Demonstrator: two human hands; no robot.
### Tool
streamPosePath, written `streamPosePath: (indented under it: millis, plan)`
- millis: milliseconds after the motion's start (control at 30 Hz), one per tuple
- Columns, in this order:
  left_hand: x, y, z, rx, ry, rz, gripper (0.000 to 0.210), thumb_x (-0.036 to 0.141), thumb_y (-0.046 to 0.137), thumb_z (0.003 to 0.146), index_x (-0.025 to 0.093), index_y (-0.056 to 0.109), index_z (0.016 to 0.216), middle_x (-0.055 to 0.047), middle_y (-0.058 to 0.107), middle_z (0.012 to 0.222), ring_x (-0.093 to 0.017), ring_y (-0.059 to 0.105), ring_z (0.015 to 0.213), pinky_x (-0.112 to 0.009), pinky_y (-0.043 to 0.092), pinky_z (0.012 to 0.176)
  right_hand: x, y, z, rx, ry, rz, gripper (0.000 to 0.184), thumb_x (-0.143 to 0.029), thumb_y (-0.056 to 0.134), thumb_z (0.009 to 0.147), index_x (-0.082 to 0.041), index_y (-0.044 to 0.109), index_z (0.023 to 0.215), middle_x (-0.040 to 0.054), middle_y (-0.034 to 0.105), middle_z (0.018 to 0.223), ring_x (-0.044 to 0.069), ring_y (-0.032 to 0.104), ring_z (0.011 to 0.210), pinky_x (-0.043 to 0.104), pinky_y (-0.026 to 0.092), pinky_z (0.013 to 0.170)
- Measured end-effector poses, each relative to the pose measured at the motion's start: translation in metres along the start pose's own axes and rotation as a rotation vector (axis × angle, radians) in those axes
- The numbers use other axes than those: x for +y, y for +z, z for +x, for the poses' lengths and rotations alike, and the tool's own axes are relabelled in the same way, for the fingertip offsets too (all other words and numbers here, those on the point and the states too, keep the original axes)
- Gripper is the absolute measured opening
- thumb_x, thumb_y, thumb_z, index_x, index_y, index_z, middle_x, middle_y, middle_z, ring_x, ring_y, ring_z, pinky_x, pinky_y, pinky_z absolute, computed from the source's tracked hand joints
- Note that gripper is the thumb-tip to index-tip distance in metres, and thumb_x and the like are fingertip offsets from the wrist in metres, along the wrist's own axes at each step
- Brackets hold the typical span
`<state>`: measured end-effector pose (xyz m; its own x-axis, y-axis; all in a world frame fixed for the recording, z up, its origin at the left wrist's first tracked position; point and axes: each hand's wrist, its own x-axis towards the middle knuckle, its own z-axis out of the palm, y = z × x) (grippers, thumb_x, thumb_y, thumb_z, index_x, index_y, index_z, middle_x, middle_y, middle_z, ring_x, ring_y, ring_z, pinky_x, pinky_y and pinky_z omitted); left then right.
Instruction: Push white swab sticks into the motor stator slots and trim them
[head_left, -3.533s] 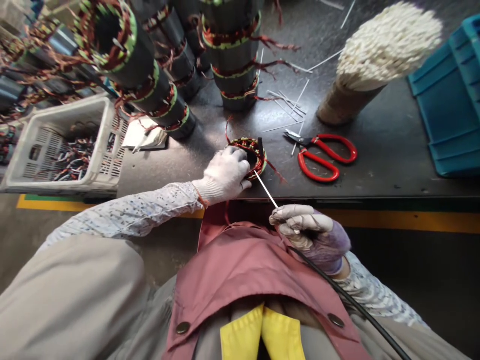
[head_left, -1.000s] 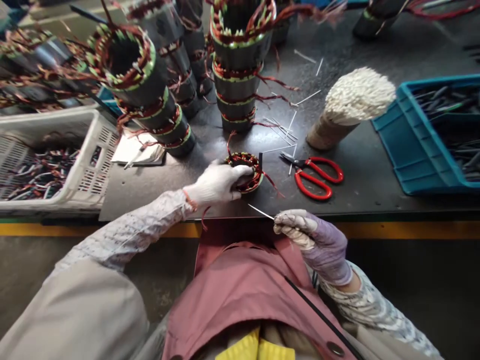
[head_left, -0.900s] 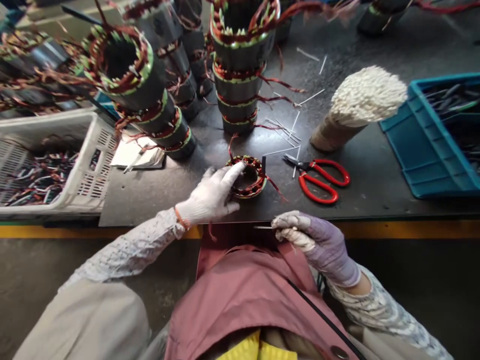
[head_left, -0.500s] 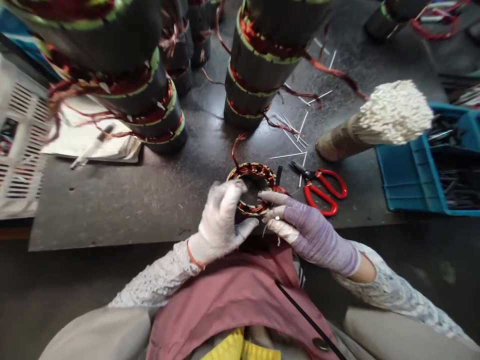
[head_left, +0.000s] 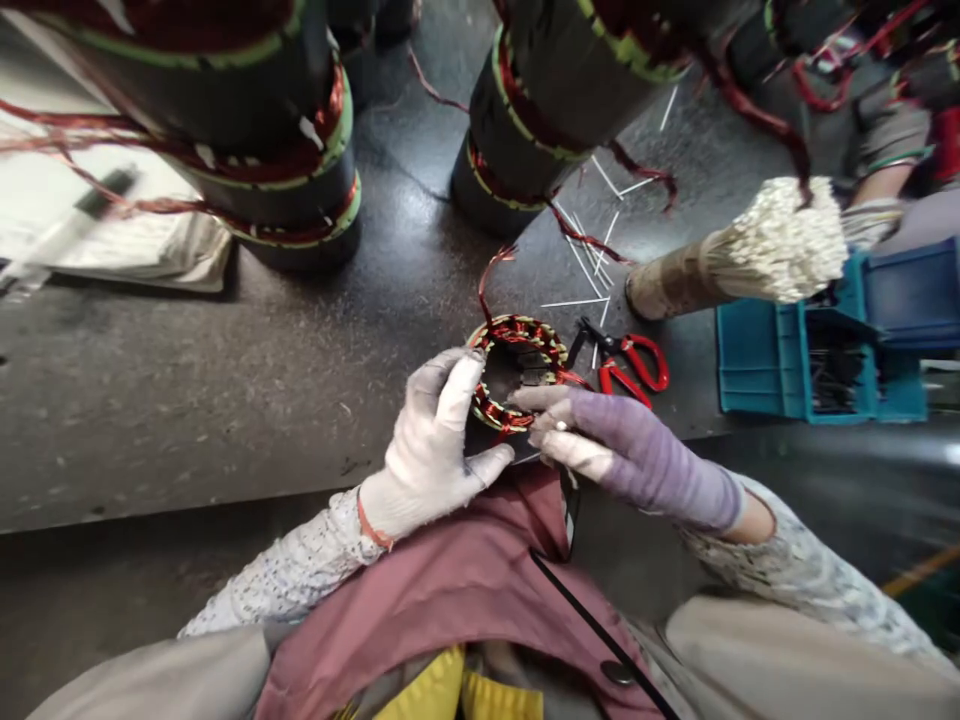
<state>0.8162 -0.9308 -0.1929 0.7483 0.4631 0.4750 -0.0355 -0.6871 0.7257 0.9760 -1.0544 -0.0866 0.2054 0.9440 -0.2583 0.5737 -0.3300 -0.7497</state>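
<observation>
A wound motor stator (head_left: 516, 328), a ring with red copper windings and pale green insulation edges, sits near the table's front edge. A twisted copper lead sticks up from its far side. My left hand (head_left: 435, 430), in a whitish glove, holds the ring's left side, fingertips at the rim and thumb in front. My right hand (head_left: 630, 445), in a purple glove with pale fingertips, grips the right front rim; its forefinger reaches over the opening. Just right of the ring lie red-handled scissors (head_left: 634, 365), partly behind my right hand.
Stacked dark stators (head_left: 300, 215) stand at left, with another stack (head_left: 510, 160) behind the ring. White sticks (head_left: 589, 250) lie scattered. A bundle of white sticks (head_left: 787, 240) leans near blue bins (head_left: 761, 360). Another person's gloved hand (head_left: 892, 140) is at far right.
The view has shifted, and another person's hand now shows at far right. My left fingers have moved from over the opening to the ring's left rim. The ring appears slightly turned.
</observation>
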Motion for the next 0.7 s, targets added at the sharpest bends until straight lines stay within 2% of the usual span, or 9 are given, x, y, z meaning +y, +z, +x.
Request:
streamPosePath:
  millis: [100,200,333,367,400,500,533,600,700]
  plan:
    - [0.002,0.005,0.002,0.040,-0.050,0.044,0.096,0.034,0.070,0.075,0.018,0.016,0.153,-0.018,0.039,0.137,-0.033,0.045,0.125,-0.045,0.049,0.101,-0.001,0.001,0.019,-0.059,0.001,-0.007,0.021,-0.031,0.055,0.091,-0.015,0.066,0.084,0.0080,0.071,0.093,0.016,0.066,0.084,0.026,0.054,0.078]
    - [0.008,0.014,0.003,0.095,-0.112,0.061,0.094,0.032,0.069,0.074,0.018,0.019,0.152,-0.017,0.042,0.134,-0.033,0.046,0.122,-0.046,0.049,0.100,-0.017,0.003,0.026,-0.083,0.180,0.125,0.027,-0.037,0.055,0.092,-0.013,0.065,0.084,0.0044,0.067,0.076,0.012,0.059,0.068,0.021,0.050,0.064]
    - [0.015,0.029,0.006,0.189,-0.115,0.088,0.093,0.033,0.069,0.077,0.015,0.017,0.152,-0.019,0.045,0.129,-0.032,0.049,0.116,-0.047,0.049,0.096,-0.050,0.006,0.009,-0.428,0.296,0.480,0.040,-0.042,0.050,0.096,-0.013,0.061,0.071,0.0025,0.062,0.061,0.008,0.054,0.053,0.018,0.044,0.050]
    - [0.017,0.032,0.006,0.206,-0.114,0.102,0.093,0.032,0.069,0.077,0.014,0.017,0.152,-0.019,0.046,0.127,-0.032,0.049,0.114,-0.047,0.049,0.095,-0.054,0.004,0.003,-0.436,0.302,0.514,0.040,-0.042,0.049,0.096,-0.013,0.061,0.071,0.0032,0.063,0.063,0.008,0.056,0.054,0.018,0.045,0.050]
    - [0.017,0.035,0.007,0.214,-0.115,0.114,0.093,0.031,0.069,0.077,0.013,0.018,0.152,-0.020,0.047,0.126,-0.032,0.050,0.113,-0.046,0.049,0.094,-0.056,0.001,-0.002,-0.348,0.317,0.504,0.037,-0.041,0.050,0.096,-0.014,0.064,0.075,0.0040,0.065,0.068,0.009,0.057,0.056,0.018,0.046,0.051]
    - [0.018,0.037,0.007,0.219,-0.112,0.137,0.090,0.029,0.069,0.078,0.014,0.020,0.152,-0.019,0.051,0.122,-0.030,0.052,0.108,-0.044,0.049,0.092,-0.045,-0.014,-0.008,0.110,0.384,0.307,0.027,-0.040,0.055,0.094,-0.018,0.069,0.101,0.0043,0.069,0.079,0.010,0.059,0.059,0.021,0.049,0.056]
    - [0.018,0.037,0.007,0.222,-0.106,0.138,0.089,0.029,0.069,0.078,0.014,0.021,0.152,-0.018,0.051,0.120,-0.030,0.053,0.107,-0.043,0.049,0.091,-0.038,-0.018,-0.007,0.176,0.378,0.236,0.027,-0.039,0.056,0.093,-0.019,0.068,0.106,0.0040,0.070,0.080,0.011,0.059,0.060,0.022,0.050,0.057]
    - [0.017,0.036,0.007,0.224,-0.108,0.133,0.089,0.030,0.070,0.078,0.015,0.021,0.152,-0.017,0.052,0.119,-0.029,0.053,0.106,-0.042,0.049,0.090,-0.027,-0.023,-0.001,0.146,0.317,0.128,0.026,-0.037,0.057,0.093,-0.020,0.068,0.109,0.0050,0.071,0.085,0.013,0.063,0.067,0.024,0.053,0.064]
    - [0.016,0.035,0.008,0.222,-0.107,0.134,0.092,0.031,0.071,0.078,0.016,0.020,0.153,-0.017,0.052,0.119,-0.028,0.053,0.105,-0.041,0.049,0.088,-0.019,-0.016,0.006,0.078,0.159,0.021,0.023,-0.036,0.057,0.092,-0.018,0.070,0.097,0.0083,0.072,0.099,0.017,0.067,0.086,0.026,0.054,0.078]
